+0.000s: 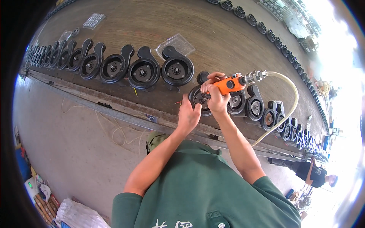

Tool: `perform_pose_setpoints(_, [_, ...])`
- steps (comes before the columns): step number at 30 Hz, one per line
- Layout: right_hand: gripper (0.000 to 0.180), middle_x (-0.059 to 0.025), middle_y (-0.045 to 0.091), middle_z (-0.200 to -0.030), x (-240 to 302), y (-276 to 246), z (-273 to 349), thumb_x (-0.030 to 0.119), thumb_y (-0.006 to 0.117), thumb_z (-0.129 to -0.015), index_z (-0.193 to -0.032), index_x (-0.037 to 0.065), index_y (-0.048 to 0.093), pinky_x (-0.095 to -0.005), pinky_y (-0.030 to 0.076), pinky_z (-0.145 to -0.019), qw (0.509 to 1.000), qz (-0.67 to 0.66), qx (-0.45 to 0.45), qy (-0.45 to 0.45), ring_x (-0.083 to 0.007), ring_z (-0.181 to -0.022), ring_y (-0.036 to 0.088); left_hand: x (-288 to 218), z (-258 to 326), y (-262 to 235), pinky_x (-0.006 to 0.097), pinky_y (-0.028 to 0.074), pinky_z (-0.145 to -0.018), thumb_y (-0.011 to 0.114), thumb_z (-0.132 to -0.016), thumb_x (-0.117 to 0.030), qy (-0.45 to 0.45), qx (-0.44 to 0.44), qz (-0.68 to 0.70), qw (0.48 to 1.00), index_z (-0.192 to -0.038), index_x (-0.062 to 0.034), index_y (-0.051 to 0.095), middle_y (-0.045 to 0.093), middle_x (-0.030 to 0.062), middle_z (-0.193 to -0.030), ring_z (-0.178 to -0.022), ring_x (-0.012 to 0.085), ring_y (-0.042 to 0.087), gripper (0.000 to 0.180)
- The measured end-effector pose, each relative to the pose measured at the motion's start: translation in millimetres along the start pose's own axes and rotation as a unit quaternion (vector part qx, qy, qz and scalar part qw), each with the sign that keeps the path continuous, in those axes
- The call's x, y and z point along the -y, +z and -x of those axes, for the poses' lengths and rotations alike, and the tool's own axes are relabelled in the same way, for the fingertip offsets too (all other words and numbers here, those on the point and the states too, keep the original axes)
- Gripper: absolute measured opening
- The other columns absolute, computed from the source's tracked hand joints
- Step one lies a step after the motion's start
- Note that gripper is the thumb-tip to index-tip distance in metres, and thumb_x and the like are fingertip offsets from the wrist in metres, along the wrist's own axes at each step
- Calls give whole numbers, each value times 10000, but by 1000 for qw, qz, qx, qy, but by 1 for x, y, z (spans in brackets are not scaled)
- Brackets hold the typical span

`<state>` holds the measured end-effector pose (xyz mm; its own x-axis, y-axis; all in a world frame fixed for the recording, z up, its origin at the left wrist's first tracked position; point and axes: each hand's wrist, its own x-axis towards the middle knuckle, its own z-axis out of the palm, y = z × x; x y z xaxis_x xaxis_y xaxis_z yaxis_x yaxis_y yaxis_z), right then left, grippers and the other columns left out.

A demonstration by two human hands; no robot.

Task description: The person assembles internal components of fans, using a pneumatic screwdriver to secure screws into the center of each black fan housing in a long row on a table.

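Note:
In my right hand [216, 93] is an orange air screwdriver [227, 85], gripped around its body. A metal hose fitting [254, 77] and a clear air hose [291, 85] run off its right end. The tool's working end is over a black round housing [195, 95] with a rounded arm, lying on the bench under my hands. My left hand [189, 115] is closed at that housing's near left edge, thumb and fingers against the rim. A short red wire [178, 102] sticks out beside the left fingers. My right hand covers part of the housing's middle.
Similar black housings [177, 71] stand in a long row along the bench [137, 22] on both sides. A clear plastic tray [178, 45] lies behind them. More housings [261, 27] line the far edge. Loose cords [121, 133] lie on the floor. Another person [311, 173] is at the right.

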<state>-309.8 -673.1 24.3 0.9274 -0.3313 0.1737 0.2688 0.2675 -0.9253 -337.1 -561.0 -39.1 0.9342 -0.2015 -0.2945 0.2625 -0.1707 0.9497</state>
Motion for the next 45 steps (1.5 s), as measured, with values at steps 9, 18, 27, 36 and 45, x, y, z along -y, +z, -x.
perform_pose_setpoints(9, [243, -38, 549, -773, -7, -2, 6, -74, 513, -848, -1073, 18, 507, -301, 486, -682, 990, 116, 76, 3, -124, -689, 534, -1, 1, 0, 537, 527, -907, 580, -849, -194, 0, 1, -3, 1000, -1296, 26, 455, 672, 340, -1043, -996, 522, 658, 513])
perform_pose_setpoints(18, [207, -45, 541, -788, -8, -1, 10, -41, 521, -864, -1059, 25, 499, -307, 477, -689, 992, 93, 85, 28, -131, -707, 530, -3, 2, 2, 544, 528, -898, 587, -854, -184, -3, -29, -4, 1000, -1330, 30, 474, 688, 332, -1023, -986, 518, 665, 534])
perform_pose_setpoints(27, [374, -44, 598, -776, 9, 8, 3, -20, 570, -837, -1206, -74, 539, -276, 498, -648, 997, 64, 36, -26, -111, -674, 561, -6, 5, 4, 551, 522, -895, 575, -862, -200, -1, -36, -25, 999, -1303, 13, 479, 684, 337, -1016, -984, 525, 658, 499])
perform_pose_setpoints(36, [299, -47, 522, -732, 24, -37, 39, -3, 517, -830, -1126, -47, 518, -336, 480, -624, 998, 28, -54, -16, -144, -615, 498, -12, 5, 4, 471, 536, -873, 561, -896, -137, 3, -29, -27, 999, -1303, 40, 465, 711, 297, -1027, -953, 461, 700, 455])
perform_pose_setpoints(45, [264, -59, 541, -742, 14, -42, 41, -25, 508, -839, -1103, -23, 506, -341, 488, -633, 999, 18, -34, -33, -150, -623, 510, -14, 3, 1, 501, 531, -872, 582, -903, -134, -22, -14, -16, 1000, -1279, 27, 454, 713, 292, -1015, -942, 470, 699, 429])
